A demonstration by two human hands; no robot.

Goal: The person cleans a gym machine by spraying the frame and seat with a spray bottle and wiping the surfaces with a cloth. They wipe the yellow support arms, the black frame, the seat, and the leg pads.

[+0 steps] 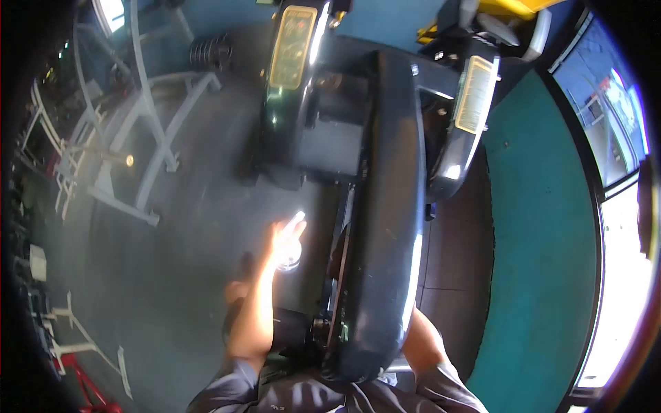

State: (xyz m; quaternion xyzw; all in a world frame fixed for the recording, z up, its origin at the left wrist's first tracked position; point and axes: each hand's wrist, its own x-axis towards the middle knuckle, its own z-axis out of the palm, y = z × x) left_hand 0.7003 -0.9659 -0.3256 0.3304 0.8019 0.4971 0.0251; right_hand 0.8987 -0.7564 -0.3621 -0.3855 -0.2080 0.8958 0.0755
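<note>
One glare-bleached container (292,262) in left hand (282,242); contents unreadable.

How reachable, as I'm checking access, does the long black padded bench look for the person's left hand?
Probably yes: the left hand appears beside the long black padded bench, with only dark floor and its narrow side frame showing between.

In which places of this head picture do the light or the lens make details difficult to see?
In the head view, bright light washes out the left hand, hiding finger detail; in the head view, the window's lower pane is overexposed and glare streaks the bench pad; also in the head view, fisheye distortion curves the edges and corners go black.
</note>
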